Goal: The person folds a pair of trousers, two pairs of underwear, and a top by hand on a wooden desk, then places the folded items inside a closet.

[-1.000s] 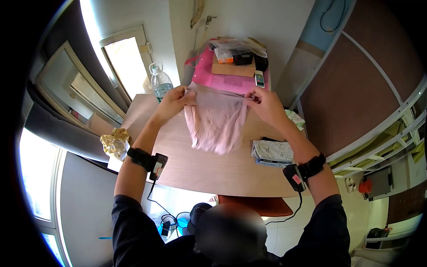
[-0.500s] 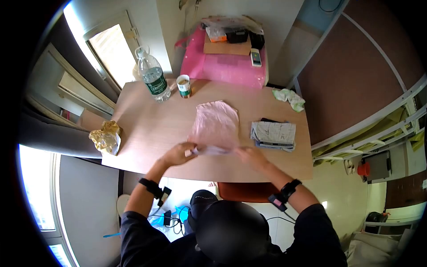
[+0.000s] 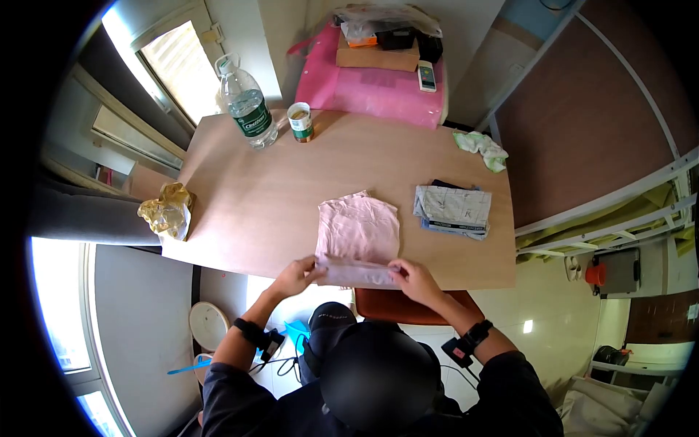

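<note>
A pink garment (image 3: 359, 227) with a paler waistband lies at the front of the table, its far part flat and lightly wrinkled. My left hand (image 3: 294, 277) pinches the left end of the waistband. At the other end, my right hand (image 3: 418, 281) grips it between thumb and fingers. The band is stretched straight between both hands at the table's near edge. To the right of the garment rests a folded stack of grey and dark clothes (image 3: 453, 207).
A large water bottle (image 3: 251, 113) and a paper cup (image 3: 300, 122) stand at the back left. Crumpled gold wrapping (image 3: 167, 211) sits at the left edge of the table (image 3: 247, 197). A white-green cloth (image 3: 482, 149) lies back right. An orange-brown chair (image 3: 408, 306) is below the front edge.
Both hands have drawn the pink garment toward the near edge and slightly right. Its waistband is now spread straight between them. The view has shifted slightly.
</note>
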Tool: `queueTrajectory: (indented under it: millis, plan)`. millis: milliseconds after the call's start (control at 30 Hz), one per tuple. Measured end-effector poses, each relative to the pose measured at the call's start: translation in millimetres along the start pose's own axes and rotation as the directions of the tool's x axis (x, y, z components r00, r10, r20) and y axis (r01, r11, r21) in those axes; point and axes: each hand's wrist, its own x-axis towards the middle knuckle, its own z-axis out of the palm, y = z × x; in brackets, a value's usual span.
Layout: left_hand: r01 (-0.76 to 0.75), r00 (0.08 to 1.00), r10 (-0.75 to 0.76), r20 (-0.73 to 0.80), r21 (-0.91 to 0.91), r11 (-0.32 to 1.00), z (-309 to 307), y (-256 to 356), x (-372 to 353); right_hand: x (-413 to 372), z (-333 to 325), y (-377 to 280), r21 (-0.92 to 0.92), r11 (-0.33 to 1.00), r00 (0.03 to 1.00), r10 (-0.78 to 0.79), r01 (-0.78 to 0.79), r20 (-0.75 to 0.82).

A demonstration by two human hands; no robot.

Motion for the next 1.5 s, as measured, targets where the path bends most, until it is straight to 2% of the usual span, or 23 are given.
queueTrajectory:
  millis: [133, 200, 267, 333, 367, 400, 433, 467, 533, 567, 767, 867, 933, 967, 1000, 1067, 1133, 1200, 1267, 1300, 1333, 1367, 1500]
  plan:
    - [0.096, 0.984, -0.110, -0.142, -0.100, 0.990, -17, 18, 65, 61, -18, 10, 0.022, 0.998, 0.993, 0.054, -0.052, -0.103]
    - [0.094, 0.973, -0.106, -0.206, -0.066, 0.993, -20, 6, 101, 93, -22, 23, -0.060, 0.998, 0.976, -0.021, 0.008, -0.215]
    - [0.104, 0.956, -0.110, -0.270, -0.038, 0.994, -12, -16, 123, 117, -20, 39, -0.022, 0.998, 0.969, 0.057, -0.064, -0.241]
    - [0.208, 0.890, -0.063, -0.452, 0.280, 0.937, -4, -32, 137, 126, -11, 40, 0.021, 0.991, 0.956, 0.136, -0.135, -0.258]
    - [0.285, 0.852, -0.098, -0.515, 0.299, 0.911, 3, -21, 137, 126, -5, 33, -0.258, 0.964, 0.912, -0.042, -0.071, -0.407]
    - [0.288, 0.853, -0.101, -0.511, 0.301, 0.909, 10, -13, 136, 127, 2, 31, -0.522, 0.851, 0.834, -0.252, -0.051, -0.491]
    - [0.143, 0.855, 0.153, -0.495, 0.510, 0.848, 19, -7, 135, 123, 8, 33, -0.442, 0.897, 0.944, -0.132, -0.016, -0.303]
    - [0.009, 0.819, 0.393, -0.419, 0.693, 0.721, 29, -3, 133, 119, 20, 29, -0.439, 0.898, 0.945, -0.124, -0.023, -0.303]
    - [-0.208, 0.906, 0.402, -0.133, 0.686, 0.697, 50, -2, 132, 112, 43, 20, -0.604, 0.778, 0.943, -0.308, 0.172, -0.128]
    - [-0.227, 0.896, 0.434, -0.098, 0.738, 0.635, 62, -13, 132, 107, 49, 28, -0.601, 0.783, 0.946, -0.298, 0.164, -0.130]
    - [-0.184, 0.932, 0.352, -0.084, 0.728, 0.661, 63, -6, 126, 96, 63, 44, -0.651, 0.759, 0.982, -0.123, 0.000, -0.145]
    - [-0.213, 0.927, 0.371, -0.057, 0.734, 0.645, 58, -8, 131, 102, 62, 58, -0.684, 0.730, 0.944, -0.216, -0.014, -0.250]
    - [-0.207, 0.931, 0.361, -0.064, 0.721, 0.661, 61, -11, 121, 94, 70, 64, -0.095, 0.946, 0.652, 0.138, -0.309, -0.746]
    - [-0.197, 0.934, 0.352, -0.069, 0.721, 0.664, 62, -10, 116, 90, 67, 55, -0.013, 0.908, 0.622, 0.277, -0.418, -0.732]
    - [-0.203, 0.933, 0.353, -0.065, 0.716, 0.668, 64, -11, 112, 87, 72, 61, -0.016, 0.905, 0.619, 0.278, -0.425, -0.734]
    - [-0.161, 0.944, 0.319, -0.086, 0.723, 0.672, 69, -11, 106, 89, 74, 63, 0.059, 0.850, 0.738, 0.486, -0.523, -0.468]
    - [-0.170, 0.947, 0.312, -0.073, 0.710, 0.684, 72, -10, 98, 88, 66, 50, 0.192, 0.830, 0.721, 0.552, -0.523, -0.419]
    - [-0.147, 0.953, 0.291, -0.089, 0.702, 0.697, 74, -10, 94, 95, 53, 37, 0.358, 0.676, 0.704, 0.707, -0.645, -0.067]
    - [-0.144, 0.949, 0.298, -0.102, 0.700, 0.699, 78, -12, 85, 88, 53, 20, 0.272, 0.707, 0.711, 0.696, -0.653, -0.100]
    - [-0.119, 0.952, 0.280, -0.121, 0.700, 0.704, 80, -12, 80, 85, 66, 19, 0.051, 0.892, 0.821, 0.434, -0.449, -0.371]
    - [-0.099, 0.953, 0.269, -0.138, 0.698, 0.709, 85, -9, 80, 79, 69, 22, -0.238, 0.940, 0.836, 0.079, -0.244, -0.544]
    - [-0.095, 0.953, 0.268, -0.143, 0.698, 0.709, 88, -9, 78, 74, 65, 16, -0.224, 0.908, 0.897, 0.262, -0.354, -0.357]
    - [-0.069, 0.960, 0.241, -0.145, 0.709, 0.702, 92, -8, 75, 80, 59, 5, -0.250, 0.940, 0.937, 0.147, -0.232, -0.316]
